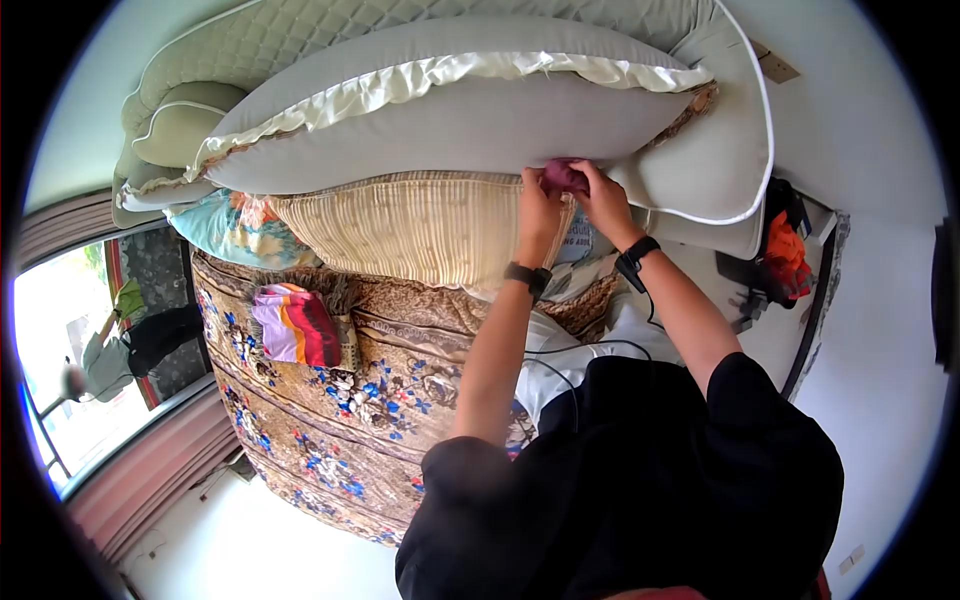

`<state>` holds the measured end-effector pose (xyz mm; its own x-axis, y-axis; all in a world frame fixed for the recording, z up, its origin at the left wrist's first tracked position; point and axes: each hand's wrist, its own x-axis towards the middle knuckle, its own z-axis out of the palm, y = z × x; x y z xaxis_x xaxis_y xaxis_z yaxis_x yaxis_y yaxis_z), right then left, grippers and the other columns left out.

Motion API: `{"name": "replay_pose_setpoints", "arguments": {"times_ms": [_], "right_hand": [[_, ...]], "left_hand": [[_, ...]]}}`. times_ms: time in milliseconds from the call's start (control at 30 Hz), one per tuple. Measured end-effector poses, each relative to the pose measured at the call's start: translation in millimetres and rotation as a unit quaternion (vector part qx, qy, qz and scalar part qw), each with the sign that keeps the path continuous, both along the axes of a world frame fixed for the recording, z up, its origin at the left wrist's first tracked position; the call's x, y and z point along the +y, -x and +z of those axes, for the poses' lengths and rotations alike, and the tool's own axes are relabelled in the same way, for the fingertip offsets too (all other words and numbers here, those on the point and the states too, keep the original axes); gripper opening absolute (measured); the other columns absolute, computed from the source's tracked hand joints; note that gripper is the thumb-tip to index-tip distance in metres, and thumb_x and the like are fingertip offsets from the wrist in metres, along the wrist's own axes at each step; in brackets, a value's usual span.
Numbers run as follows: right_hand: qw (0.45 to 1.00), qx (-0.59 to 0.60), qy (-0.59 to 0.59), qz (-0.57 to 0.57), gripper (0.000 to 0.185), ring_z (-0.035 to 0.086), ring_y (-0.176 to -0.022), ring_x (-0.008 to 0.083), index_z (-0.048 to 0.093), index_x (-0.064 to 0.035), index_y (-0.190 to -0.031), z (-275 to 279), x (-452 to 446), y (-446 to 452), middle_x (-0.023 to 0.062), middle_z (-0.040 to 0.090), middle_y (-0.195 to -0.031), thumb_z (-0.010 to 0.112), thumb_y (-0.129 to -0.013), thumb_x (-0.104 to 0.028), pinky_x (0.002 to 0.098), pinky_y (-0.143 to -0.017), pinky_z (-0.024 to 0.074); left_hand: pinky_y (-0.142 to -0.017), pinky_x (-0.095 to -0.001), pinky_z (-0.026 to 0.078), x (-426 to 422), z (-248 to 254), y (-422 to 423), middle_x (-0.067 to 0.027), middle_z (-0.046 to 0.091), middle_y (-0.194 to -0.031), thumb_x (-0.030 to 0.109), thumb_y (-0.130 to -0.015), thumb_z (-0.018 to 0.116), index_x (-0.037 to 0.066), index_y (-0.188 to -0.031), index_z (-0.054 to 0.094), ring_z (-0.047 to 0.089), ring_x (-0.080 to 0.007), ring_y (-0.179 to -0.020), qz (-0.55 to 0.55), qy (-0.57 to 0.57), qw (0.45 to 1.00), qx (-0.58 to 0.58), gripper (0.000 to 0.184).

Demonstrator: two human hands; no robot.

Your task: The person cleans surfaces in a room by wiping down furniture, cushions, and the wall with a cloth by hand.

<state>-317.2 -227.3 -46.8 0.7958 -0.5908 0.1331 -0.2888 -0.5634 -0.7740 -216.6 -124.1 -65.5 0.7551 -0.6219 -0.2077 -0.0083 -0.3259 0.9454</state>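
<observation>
A small bunched maroon cloth [566, 177] is pinched between my two hands, in front of the large grey pillow [450, 135] with a shiny cream ruffle. My left hand [541, 205] closes on its left side, and my right hand [603, 207] grips it from the right with bent fingers. Just below the hands lies a cream striped pillow [400, 228], its right end close to my left wrist. Part of a blue printed fabric [574, 243] shows between my forearms. How far the cloth is folded is hidden by my fingers.
A padded headboard [420, 40] rises behind the pillows. The bed has a brown floral cover [350, 430], with folded striped cloths [297, 325] on it. Orange and black items [785, 255] sit at the right. A person [105, 365] is visible through the window at the left.
</observation>
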Motion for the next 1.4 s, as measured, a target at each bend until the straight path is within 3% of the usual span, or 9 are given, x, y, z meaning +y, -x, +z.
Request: {"name": "replay_pose_setpoints", "arguments": {"times_ms": [100,233,300,567,900,1067,1167,1233,1400], "right_hand": [[0.999,0.025,-0.015,-0.022,0.038,0.066,-0.090,0.0383,0.054,-0.0112,-0.120,-3,13,-10,0.0157,0.069,-0.103,0.068,-0.085,-0.007,0.0442,-0.072,0.0543],[0.999,-0.006,0.034,-0.027,0.036,0.068,-0.087,0.0365,0.056,-0.0119,-0.118,41,8,-15,0.0155,0.070,-0.098,0.069,-0.085,-0.009,0.0424,-0.070,0.0549],[0.995,-0.068,0.065,-0.043,0.035,0.069,-0.082,0.0335,0.059,-0.0117,-0.116,74,3,-20,0.0162,0.069,-0.093,0.071,-0.083,-0.009,0.0384,-0.067,0.0556],[0.986,-0.129,0.031,-0.098,0.041,0.071,-0.076,0.0202,0.060,-0.0076,-0.119,141,-3,-12,0.0089,0.071,-0.090,0.070,-0.080,-0.003,0.0317,-0.067,0.0556],[0.967,-0.106,0.005,-0.234,0.047,0.069,-0.096,0.0302,0.050,-0.0015,-0.123,66,-17,18,0.0184,0.067,-0.108,0.070,-0.081,-0.003,0.0377,-0.082,0.0545],[0.990,-0.007,0.001,-0.138,0.048,0.067,-0.092,0.0406,0.050,-0.0076,-0.125,27,9,2,0.0212,0.067,-0.107,0.071,-0.081,-0.009,0.0455,-0.076,0.0550],[0.997,0.010,0.000,-0.071,0.044,0.065,-0.092,0.0414,0.053,-0.0125,-0.125,20,38,-32,0.0168,0.067,-0.110,0.068,-0.084,-0.013,0.0481,-0.073,0.0549],[0.996,-0.046,-0.033,-0.065,0.042,0.066,-0.089,0.0401,0.055,-0.0142,-0.123,27,55,-58,0.0140,0.068,-0.106,0.068,-0.084,-0.014,0.0472,-0.071,0.0547],[0.982,-0.167,-0.041,-0.085,0.040,0.066,-0.084,0.0373,0.056,-0.0148,-0.121,79,53,-73,0.0123,0.067,-0.100,0.068,-0.083,-0.013,0.0450,-0.069,0.0548]], "left_hand": [[-0.071,-0.0398,0.054,8,-67,-5,-0.0203,0.066,-0.100,0.001,-0.092,0.058,0.000,-0.115,0.045,0.068,-0.0295,-0.087,0.055,0.067,0.995,0.053,0.026],[-0.070,-0.0354,0.054,8,-2,-16,-0.0155,0.065,-0.098,0.002,-0.092,0.063,-0.002,-0.114,0.047,0.066,-0.0227,-0.084,0.006,0.095,0.994,0.056,0.027],[-0.071,-0.0344,0.054,0,77,-11,-0.0151,0.067,-0.098,0.004,-0.089,0.067,-0.002,-0.111,0.051,0.067,-0.0233,-0.080,0.056,0.074,0.996,-0.010,0.028],[-0.070,-0.0354,0.053,-16,165,-9,-0.0151,0.070,-0.092,0.015,-0.084,0.076,0.003,-0.115,0.059,0.070,-0.0264,-0.080,0.023,0.082,0.985,-0.152,0.037],[-0.061,-0.0413,0.053,-53,102,23,-0.0095,0.065,-0.094,0.017,-0.077,0.074,0.013,-0.108,0.057,0.066,-0.0324,-0.074,-0.064,0.060,0.959,-0.270,0.035],[-0.074,-0.0468,0.053,-15,72,16,-0.0160,0.066,-0.101,0.007,-0.080,0.068,0.011,-0.115,0.055,0.064,-0.0399,-0.090,-0.001,-0.068,0.985,-0.157,0.037],[-0.077,-0.0396,0.052,19,37,-4,-0.0171,0.066,-0.099,0.012,-0.087,0.067,0.002,-0.111,0.056,0.066,-0.0291,-0.092,0.104,0.003,0.985,-0.137,0.028],[-0.076,-0.0329,0.052,34,58,-19,-0.0121,0.065,-0.096,0.006,-0.087,0.069,0.000,-0.110,0.054,0.064,-0.0204,-0.087,0.144,-0.050,0.978,-0.142,0.028],[-0.069,-0.0280,0.053,24,95,-38,-0.0102,0.065,-0.094,-0.001,-0.086,0.066,-0.002,-0.112,0.055,0.063,-0.0150,-0.081,0.187,0.081,0.961,-0.189,0.028]]}}
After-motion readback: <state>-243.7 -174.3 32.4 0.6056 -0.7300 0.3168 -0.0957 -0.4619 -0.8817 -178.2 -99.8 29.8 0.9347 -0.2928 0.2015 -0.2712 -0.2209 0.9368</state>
